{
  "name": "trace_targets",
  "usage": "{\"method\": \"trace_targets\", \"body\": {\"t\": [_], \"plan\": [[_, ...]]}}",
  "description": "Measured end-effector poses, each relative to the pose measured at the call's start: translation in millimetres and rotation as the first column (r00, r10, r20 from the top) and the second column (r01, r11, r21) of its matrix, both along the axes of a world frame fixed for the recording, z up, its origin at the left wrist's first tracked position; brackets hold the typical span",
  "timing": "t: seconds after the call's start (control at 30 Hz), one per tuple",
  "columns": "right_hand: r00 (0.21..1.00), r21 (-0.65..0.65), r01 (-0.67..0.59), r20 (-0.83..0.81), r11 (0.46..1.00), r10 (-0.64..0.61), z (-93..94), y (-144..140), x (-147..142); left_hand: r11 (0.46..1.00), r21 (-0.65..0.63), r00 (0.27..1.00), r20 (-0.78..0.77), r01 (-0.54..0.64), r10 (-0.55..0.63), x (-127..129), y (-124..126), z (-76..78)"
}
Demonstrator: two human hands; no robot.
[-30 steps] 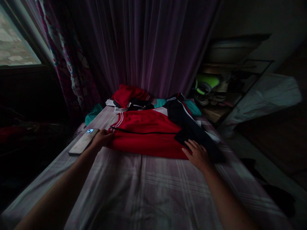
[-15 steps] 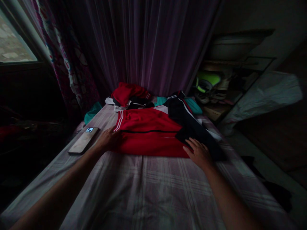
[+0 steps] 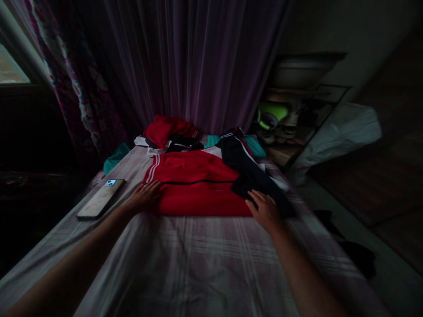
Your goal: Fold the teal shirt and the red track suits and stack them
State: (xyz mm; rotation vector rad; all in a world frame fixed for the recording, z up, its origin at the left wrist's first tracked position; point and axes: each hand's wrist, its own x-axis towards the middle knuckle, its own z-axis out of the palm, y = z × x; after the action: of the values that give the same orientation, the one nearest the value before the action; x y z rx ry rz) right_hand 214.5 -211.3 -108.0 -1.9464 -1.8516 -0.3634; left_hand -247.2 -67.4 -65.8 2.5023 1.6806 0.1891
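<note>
**Two hands on a red top**

From the head camera, a red top (image 3: 198,187) lies flat on the bed (image 3: 198,259), right in front of the person. Its long side runs from left to right, across the bed. Both hands reach it, one at each near corner, so neither is closer than the other.

The left hand (image 3: 144,198) lies flat and open on the left edge of the red top, fingers spread a little. It holds nothing. A phone (image 3: 100,199) lies on the bed just beside this hand, not touching it.

The right hand (image 3: 264,210) also lies open, palm down, at the right near corner. Its fingers touch the red top and the end of a dark sleeve (image 3: 251,176) that lies across it. It grips nothing that I can see.

Behind the red top, more clothes (image 3: 168,132) sit in a pile by the purple curtain (image 3: 185,66). A shelf (image 3: 291,127) stands to the right.
</note>
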Motion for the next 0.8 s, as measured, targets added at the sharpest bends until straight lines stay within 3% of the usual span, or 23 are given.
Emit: {"method": "trace_targets", "body": {"t": [0.07,0.2,0.3,0.4,0.5,0.57,0.7,0.8], "plan": [[0.999,0.055,0.052,-0.012,0.997,-0.051,2.4,-1.5,7.4,0.999,-0.038,1.0,-0.008,0.0,0.0,-8.1,2.1,-2.3],[0.993,0.081,0.105,-0.063,0.991,-0.1,4.9,-1.9,26.1,0.992,-0.044,0.988,-0.093,0.119,-0.123,-18.6,1.7,0.4],[0.987,0.139,0.112,-0.128,0.984,-0.095,7.5,-3.5,41.5,0.999,-0.031,0.981,-0.194,0.02,-0.025,-11.2,3.4,13.8],[0.957,0.218,0.256,-0.191,0.942,-0.216,9.0,-8.7,60.6,0.997,-0.062,0.952,-0.304,-0.056,0.034,12.1,11.3,38.5],[0.903,0.134,0.395,-0.237,0.909,-0.358,7.5,-14.2,76.3,0.998,-0.047,0.919,-0.392,0.03,-0.046,52.4,18.8,67.1],[0.883,0.049,0.408,-0.272,0.911,-0.381,6.7,-15.4,78.5,0.991,-0.02,0.904,-0.408,0.134,-0.13,89.1,19.5,83.0],[0.918,0.113,0.287,-0.318,0.951,-0.239,8.5,-11.8,64.3,0.935,0.052,0.885,-0.345,0.35,-0.312,181.7,11.6,102.2],[0.94,0.13,0.14,-0.328,0.982,-0.09,9.8,-10.0,54.8,0.817,0.121,0.798,-0.336,0.564,-0.501,258.0,3.4,105.6]]}}
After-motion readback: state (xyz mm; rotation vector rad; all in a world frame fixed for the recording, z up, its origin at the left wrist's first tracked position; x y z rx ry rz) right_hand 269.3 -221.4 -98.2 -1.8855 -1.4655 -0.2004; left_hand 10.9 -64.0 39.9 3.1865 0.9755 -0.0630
